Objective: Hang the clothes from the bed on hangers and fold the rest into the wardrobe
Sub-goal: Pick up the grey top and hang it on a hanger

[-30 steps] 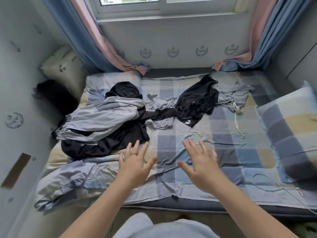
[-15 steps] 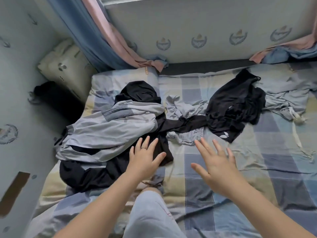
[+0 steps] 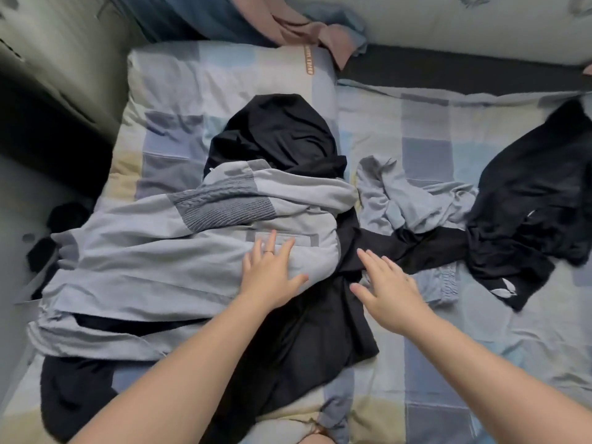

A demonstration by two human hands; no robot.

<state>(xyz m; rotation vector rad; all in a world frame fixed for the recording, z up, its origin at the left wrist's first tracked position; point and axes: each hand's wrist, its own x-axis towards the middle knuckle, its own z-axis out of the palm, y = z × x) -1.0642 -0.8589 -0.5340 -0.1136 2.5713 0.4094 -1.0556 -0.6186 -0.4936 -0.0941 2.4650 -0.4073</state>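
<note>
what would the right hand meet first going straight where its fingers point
Probably the black garment, lying right ahead of the straight fingers of the right hand; the grey jacket comes after. Height above it is unclear.

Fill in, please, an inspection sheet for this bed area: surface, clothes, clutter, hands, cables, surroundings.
Surface: bed with a checked sheet, wrinkled.
Job's things: grey jacket lies on top of a black garment; a light grey garment and a second black garment lie crumpled to the right.
Clutter: checked pillow under the pile's far end; dark items at the left edge, too unclear to name.
Hands: left hand open over the grey jacket; right hand open over the black garment; neither grips anything.
Cables: nothing seen.
Surroundings: blue and pink curtains and a pale wall at the far side.
</note>
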